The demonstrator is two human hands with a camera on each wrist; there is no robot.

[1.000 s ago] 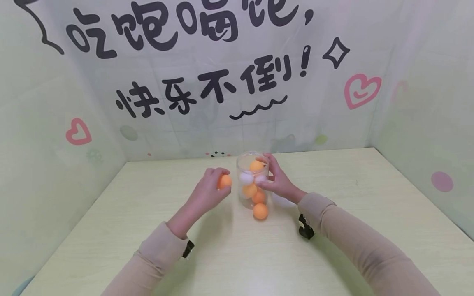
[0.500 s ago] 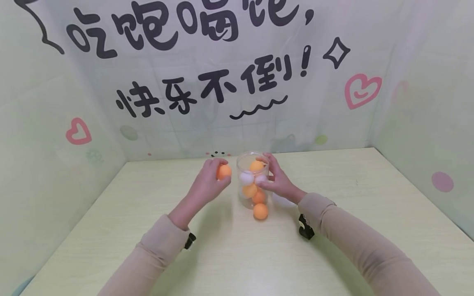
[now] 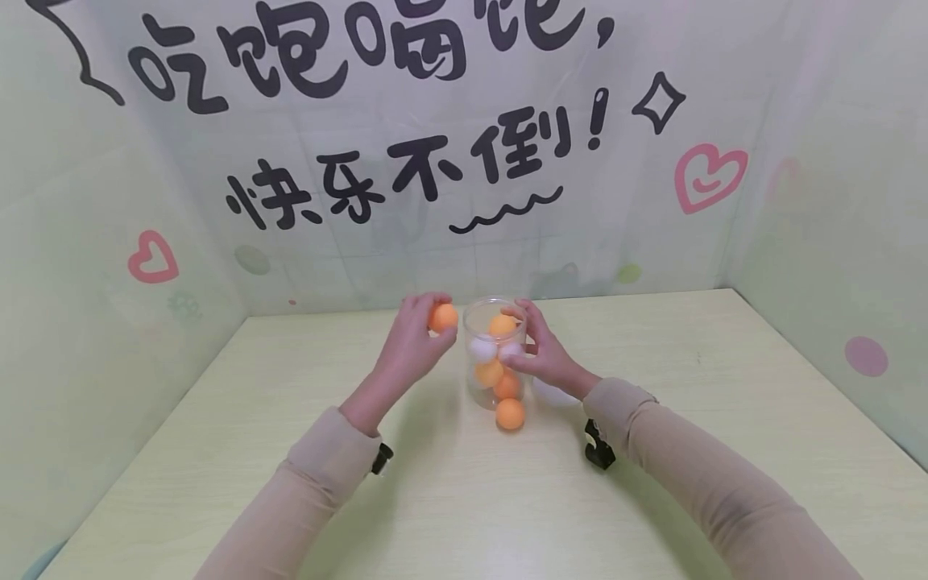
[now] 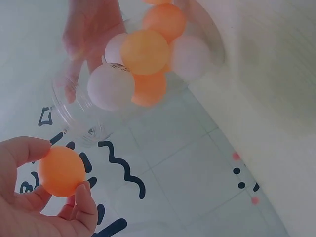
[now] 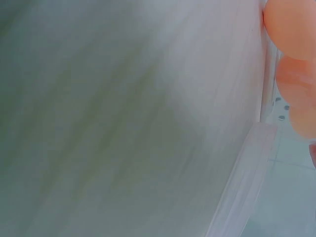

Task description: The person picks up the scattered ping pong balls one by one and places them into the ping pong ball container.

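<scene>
Head view: our left hand [image 3: 412, 346] pinches an orange ball [image 3: 443, 316] just left of the upright jar's [image 3: 487, 354] open rim; our right hand [image 3: 545, 354] wraps the jar's right side.

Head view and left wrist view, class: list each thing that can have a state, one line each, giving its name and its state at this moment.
Clear jar: upright on the table, open at the top, partly filled with orange and white balls.
Held orange ball: pinched in the fingertips, raised beside the jar's rim, outside the jar.
Loose orange ball: resting on the table in front of the jar.
Left hand: grips the held orange ball.
Right hand: holds the jar's side.
</scene>
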